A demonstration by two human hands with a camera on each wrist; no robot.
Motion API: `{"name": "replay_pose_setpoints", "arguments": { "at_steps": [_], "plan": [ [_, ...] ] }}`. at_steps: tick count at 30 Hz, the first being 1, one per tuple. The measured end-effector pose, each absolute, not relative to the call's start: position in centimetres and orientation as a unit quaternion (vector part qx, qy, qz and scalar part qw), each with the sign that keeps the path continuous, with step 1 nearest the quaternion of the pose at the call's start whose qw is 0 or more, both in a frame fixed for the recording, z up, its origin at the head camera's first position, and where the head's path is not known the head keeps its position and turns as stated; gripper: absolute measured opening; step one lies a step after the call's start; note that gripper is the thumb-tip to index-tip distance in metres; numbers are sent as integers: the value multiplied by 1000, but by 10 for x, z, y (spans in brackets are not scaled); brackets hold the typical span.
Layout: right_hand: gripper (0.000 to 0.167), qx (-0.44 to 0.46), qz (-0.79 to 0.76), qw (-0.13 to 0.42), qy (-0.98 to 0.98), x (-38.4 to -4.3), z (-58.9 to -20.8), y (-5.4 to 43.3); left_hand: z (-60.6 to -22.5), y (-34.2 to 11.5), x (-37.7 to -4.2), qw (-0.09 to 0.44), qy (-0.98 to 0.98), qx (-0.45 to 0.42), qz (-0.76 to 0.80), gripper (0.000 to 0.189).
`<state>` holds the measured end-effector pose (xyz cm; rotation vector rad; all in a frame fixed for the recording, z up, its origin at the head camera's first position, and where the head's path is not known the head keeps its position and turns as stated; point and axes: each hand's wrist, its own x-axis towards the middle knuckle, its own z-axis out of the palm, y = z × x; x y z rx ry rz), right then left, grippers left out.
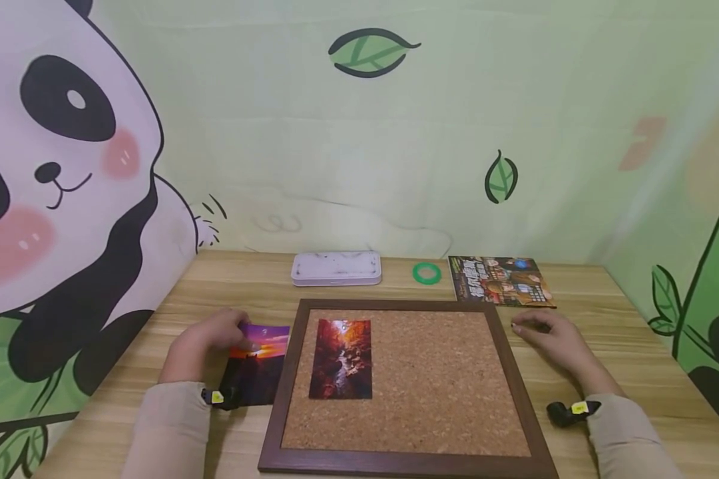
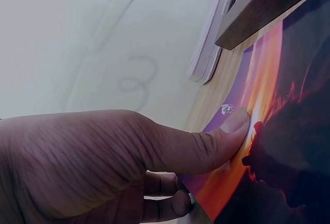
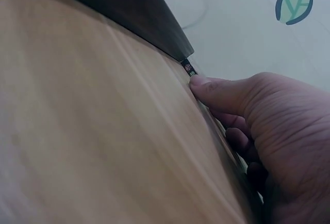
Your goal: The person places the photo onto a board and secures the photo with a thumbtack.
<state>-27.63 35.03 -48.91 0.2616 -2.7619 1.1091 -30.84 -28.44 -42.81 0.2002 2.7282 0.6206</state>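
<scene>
Two hands, two photos, one framed cork board [image 1: 437, 379], the board taken as reference for position.

Left hand [image 1: 210, 336]: beside the board's left edge, holding the sunset photo [image 1: 253, 376]. Grip is narrow: thumb pressed on the printed face near the top, other fingers behind it, per left wrist view. The photo is just left of the board's frame, a small pale mark by its top edge; cannot tell whether its lower edge touches the table [image 1: 605, 352].

Right hand [image 1: 554, 342]: just outside the board's right edge, near the far corner. Thumb and fingers bent, tips close together; cannot tell whether something small is pinched between them.

Forest photo [image 1: 341, 362]: upright on the left part of the board's cork, a pale mark at its top middle as well.

Other items: white case [image 1: 336, 269], beyond the board's far edge, toward its left; green ring [image 1: 415, 273], beyond the same edge, toward its right; magazine [image 1: 503, 283], by the board's far right corner, extending past it to the right. Backdrop [image 1: 263, 133] behind the board: pale green, printed leaves and a panda.
</scene>
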Motion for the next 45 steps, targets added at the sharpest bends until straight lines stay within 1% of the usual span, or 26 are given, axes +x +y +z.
{"name": "replay_pose_setpoints", "arguments": {
  "at_steps": [5, 13, 19, 26, 32, 37, 39, 43, 45],
  "plan": [
    [27, 91, 357, 90, -925, -277, -489, 349, -428, -285, -309, 168, 958, 73, 222, 47],
    [24, 92, 354, 90, -926, -277, -487, 348, -428, -286, -310, 179, 953, 72, 232, 48],
    [24, 91, 353, 80, -928, -277, -489, 348, -430, -292, -310, 175, 950, 72, 247, 36],
    [21, 94, 347, 87, -929, -278, -490, 348, -428, -298, -311, 136, 950, 98, 264, 20],
    [15, 102, 339, 101, -930, -279, -489, 348, -423, -304, -315, 61, 954, 92, 279, 23],
    [14, 103, 332, 99, -932, -279, -491, 348, -416, -308, -317, -7, 960, 67, 273, 25],
    [15, 101, 332, 96, -933, -279, -491, 348, -411, -308, -316, -42, 957, 52, 281, 25],
    [20, 86, 329, 95, -936, -280, -491, 349, -399, -303, -310, -143, 940, 14, 310, 27],
    [21, 78, 330, 97, -936, -280, -491, 350, -395, -298, -307, -186, 923, -5, 337, 30]
  ]
}}
